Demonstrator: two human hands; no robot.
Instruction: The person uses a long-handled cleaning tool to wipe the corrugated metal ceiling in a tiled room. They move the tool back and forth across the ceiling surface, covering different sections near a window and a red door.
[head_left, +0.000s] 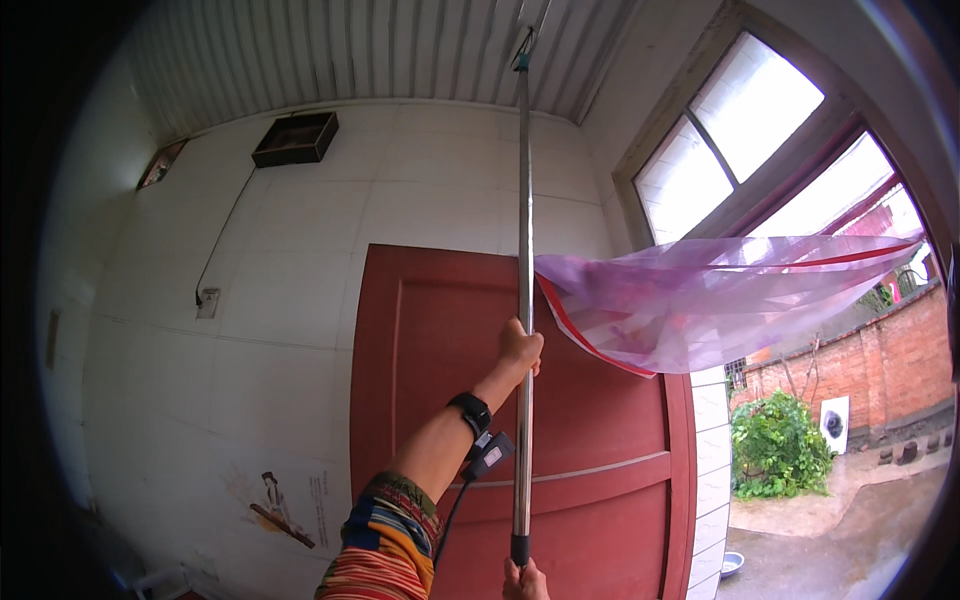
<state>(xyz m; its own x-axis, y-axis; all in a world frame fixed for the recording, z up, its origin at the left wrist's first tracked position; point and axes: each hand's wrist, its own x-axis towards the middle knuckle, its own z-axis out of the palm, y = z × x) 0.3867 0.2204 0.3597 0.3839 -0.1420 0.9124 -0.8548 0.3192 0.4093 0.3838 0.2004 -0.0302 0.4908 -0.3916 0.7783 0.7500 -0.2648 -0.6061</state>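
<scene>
A long metal pole (525, 210) rises almost upright in front of me. My left hand (521, 348) is wrapped around its middle, with a black band (471, 414) on that wrist. Lower down, at the bottom edge of the view, my right hand (525, 582) grips the pole just below a dark collar (520, 549); part of that hand is cut off. At the far end, a teal joint (523, 63) joins the pole to a flat head (523, 43). The head is at the ribbed ceiling (420, 52); whether it touches cannot be told.
Behind the pole stands a red panelled door (450, 315). A sheer purple curtain (675, 307) with red edging billows across the doorway on the right. High on the white wall (300, 217) sits a dark box (296, 141), its cord running to an outlet (208, 303). Window panes (757, 97) are upper right.
</scene>
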